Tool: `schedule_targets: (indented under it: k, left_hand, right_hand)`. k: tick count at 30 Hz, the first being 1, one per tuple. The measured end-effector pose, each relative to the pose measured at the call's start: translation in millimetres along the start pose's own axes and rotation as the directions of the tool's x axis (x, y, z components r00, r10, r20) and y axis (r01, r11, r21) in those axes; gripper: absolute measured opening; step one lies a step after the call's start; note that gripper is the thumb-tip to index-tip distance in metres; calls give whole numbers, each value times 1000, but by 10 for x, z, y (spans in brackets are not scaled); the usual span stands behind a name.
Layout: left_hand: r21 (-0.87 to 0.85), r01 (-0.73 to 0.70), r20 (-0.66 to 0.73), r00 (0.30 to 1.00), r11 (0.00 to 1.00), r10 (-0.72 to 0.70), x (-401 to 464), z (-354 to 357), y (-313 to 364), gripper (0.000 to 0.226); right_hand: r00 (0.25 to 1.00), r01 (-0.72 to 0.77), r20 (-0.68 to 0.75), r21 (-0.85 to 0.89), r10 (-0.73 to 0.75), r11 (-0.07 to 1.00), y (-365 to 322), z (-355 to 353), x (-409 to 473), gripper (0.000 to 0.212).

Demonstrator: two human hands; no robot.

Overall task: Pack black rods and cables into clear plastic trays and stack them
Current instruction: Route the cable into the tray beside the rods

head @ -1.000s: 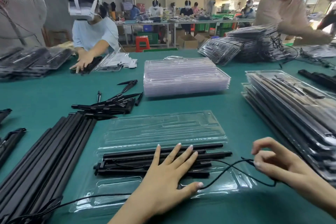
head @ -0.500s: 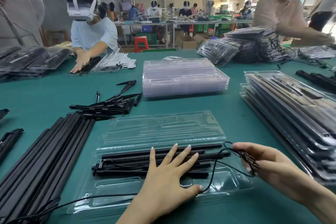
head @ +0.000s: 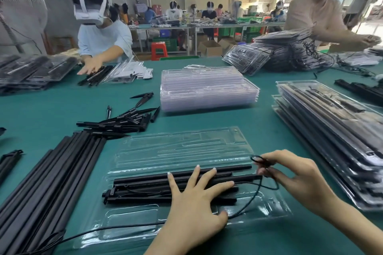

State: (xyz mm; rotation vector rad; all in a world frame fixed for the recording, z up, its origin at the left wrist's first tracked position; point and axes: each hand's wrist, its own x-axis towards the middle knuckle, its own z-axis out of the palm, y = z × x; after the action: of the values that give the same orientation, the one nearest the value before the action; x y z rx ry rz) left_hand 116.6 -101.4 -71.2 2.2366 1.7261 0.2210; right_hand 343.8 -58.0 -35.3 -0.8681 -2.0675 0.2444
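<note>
An open clear plastic tray point(head: 182, 151) lies in front of me on the green table. Several black rods point(head: 145, 186) lie side by side in its near half. My left hand point(head: 196, 205) presses flat on the rods with straight, spread fingers. A thin black cable point(head: 250, 201) runs from under that hand up to the tray's right end. My right hand point(head: 294, 178) pinches the cable's looped end just above the rods' right tips.
Long black rods point(head: 47, 182) lie in a bundle at my left, short black pieces point(head: 122, 122) behind them. A stack of empty clear trays point(head: 207, 91) stands in the middle. Packed trays point(head: 335, 130) are stacked at my right. Other people work across the table.
My right hand moved left and up with the cable, from beside the tray to the rods' right ends. My left hand stayed pressed on the rods.
</note>
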Motion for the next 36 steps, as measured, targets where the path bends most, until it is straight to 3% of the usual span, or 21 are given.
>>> schedule_targets:
  k: [2, 4, 8, 12, 15, 17, 19, 21, 24, 28, 32, 34, 36]
  left_hand:
    - [3, 9, -5, 1000, 1000, -9, -7, 5, 8, 61]
    - [18, 9, -8, 1000, 1000, -9, -14, 12, 4, 61]
    - [33, 6, -7, 1000, 999, -6, -28, 18, 6, 61]
    - [45, 0, -23, 1000, 999, 1, -37, 33, -1, 60]
    - [46, -7, -40, 999, 999, 9, -38, 43, -10, 60]
    - [48, -9, -46, 999, 999, 11, -40, 51, -11, 60]
    - [49, -9, -50, 999, 999, 12, -42, 62, -13, 60]
    - [48, -9, -56, 998, 999, 12, -43, 71, -18, 60]
    - [51, -15, -58, 998, 999, 18, -42, 72, -24, 60]
    - [62, -22, -61, 998, 998, 25, -39, 82, -30, 60]
    - [52, -22, -69, 997, 998, 26, -31, 96, -38, 59]
    - [65, -26, -71, 997, 998, 31, -28, 98, -41, 60]
    - [76, -26, -74, 997, 997, 31, -23, 101, -43, 61]
  right_hand:
    - [998, 15, -58, -151, -24, 988, 1, -1, 12, 24]
    - [997, 11, -68, -224, -26, 974, -19, -15, 21, 23]
    - [976, 168, 199, -430, -88, 887, -17, -67, -12, 19]
    - [930, -24, 326, -408, 170, 913, -100, -215, -37, 40]
    - [818, -84, 493, -407, 296, 909, -83, -304, 1, 61]
    - [749, -167, 556, -369, 361, 914, -52, -335, 0, 54]
    - [733, -268, 539, -332, 415, 904, -88, -315, 17, 49]
    - [768, -207, 505, -387, 394, 899, -106, -221, -20, 58]
    - [844, -100, 422, -483, 331, 870, -153, -100, -85, 42]
    - [911, 30, 371, -495, 180, 868, -319, -61, -45, 39]
    - [922, 231, 386, -548, -2, 804, -304, -24, -30, 77]
    - [940, 134, 340, -445, 29, 885, -263, -5, -47, 77]
    - [956, -55, 273, -192, 107, 980, -245, 9, -60, 63]
